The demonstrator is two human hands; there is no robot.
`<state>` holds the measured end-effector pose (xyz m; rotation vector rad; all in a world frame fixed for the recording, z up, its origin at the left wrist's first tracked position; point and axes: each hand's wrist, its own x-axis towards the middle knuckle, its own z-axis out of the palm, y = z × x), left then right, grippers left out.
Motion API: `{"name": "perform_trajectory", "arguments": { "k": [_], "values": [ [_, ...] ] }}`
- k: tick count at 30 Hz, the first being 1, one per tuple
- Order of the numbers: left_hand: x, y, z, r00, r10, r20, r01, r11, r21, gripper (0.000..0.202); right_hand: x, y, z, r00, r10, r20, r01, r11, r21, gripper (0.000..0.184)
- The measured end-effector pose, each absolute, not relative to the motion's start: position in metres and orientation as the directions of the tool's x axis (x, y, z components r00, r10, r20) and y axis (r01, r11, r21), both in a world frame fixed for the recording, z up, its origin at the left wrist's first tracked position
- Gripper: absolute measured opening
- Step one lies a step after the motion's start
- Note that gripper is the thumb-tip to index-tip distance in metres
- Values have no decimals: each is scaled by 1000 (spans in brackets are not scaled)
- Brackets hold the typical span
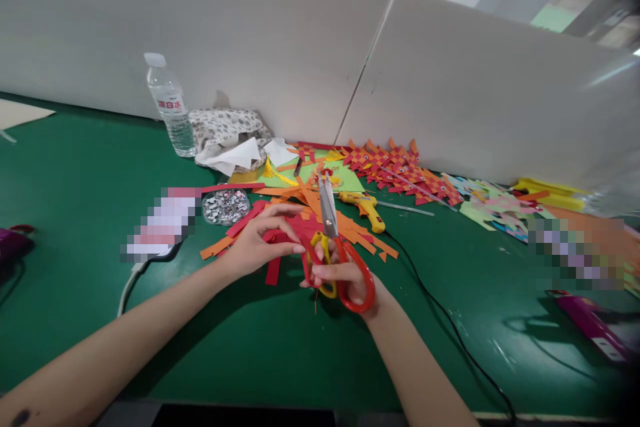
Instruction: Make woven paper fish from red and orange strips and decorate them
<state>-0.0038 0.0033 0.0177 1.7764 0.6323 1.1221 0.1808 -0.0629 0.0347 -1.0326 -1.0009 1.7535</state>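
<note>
My right hand (pixel 350 277) is closed around a pair of scissors (pixel 328 213), whose metal blades point up and away from me. Their handle is orange-red, with yellow loops showing by my fingers. At the fingertips of both hands is a narrow red paper piece (pixel 307 268), partly hidden by the fingers. My left hand (pixel 267 240) pinches its upper end between thumb and fingers, with the other fingers stretched out above. Beneath and beyond the hands lies a pile of orange and red paper strips (pixel 357 230).
A yellow glue gun (pixel 367 208) trails a black cord across the green table (pixel 240 353). Behind are woven paper fish (pixel 395 170), a water bottle (pixel 173 110), and a patterned pouch (pixel 227 133). A box of googly eyes (pixel 226 207) and a phone (pixel 163 227) lie left.
</note>
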Motion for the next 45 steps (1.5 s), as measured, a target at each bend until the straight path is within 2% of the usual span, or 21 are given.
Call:
{"name": "perform_trajectory", "arguments": {
  "k": [4, 11, 13, 17, 21, 27, 31, 36, 45],
  "values": [
    [-4, 5, 15, 528, 776, 346, -87, -355, 931, 9, 179, -64, 36, -344, 915, -213, -270, -314, -910, 23],
    [3, 5, 9, 496, 857, 138, -166, -63, 984, 19, 185, -58, 31, -344, 930, -130, -379, -264, -887, 28],
    [3, 5, 11, 462, 882, 90, -161, -16, 987, 21, 183, -56, 29, -234, 964, -129, -388, -214, -896, 28],
    [3, 6, 14, 307, 952, 18, -242, 60, 968, 25, 178, -53, 21, 106, 989, -99, -328, -59, -943, 33],
    [4, 4, 15, 243, 967, -80, -334, 161, 929, 29, 175, -52, 20, 170, 985, -22, -299, 30, -954, 40],
    [12, -11, 16, 426, 903, -58, -241, 175, 955, 27, 169, -55, 23, 205, 979, -14, -146, 16, -989, 38],
    [15, -17, 17, 523, 847, -98, -213, 241, 947, 27, 169, -55, 23, 236, 971, 17, -102, 43, -994, 32],
    [14, -17, 18, 531, 841, -101, -217, 250, 944, 28, 171, -53, 23, 232, 973, 12, -167, 52, -985, 33],
    [14, -12, 11, 468, 881, -72, -282, 226, 932, 34, 176, -50, 18, 409, 910, 68, -152, 141, -978, 27]
  ]
}}
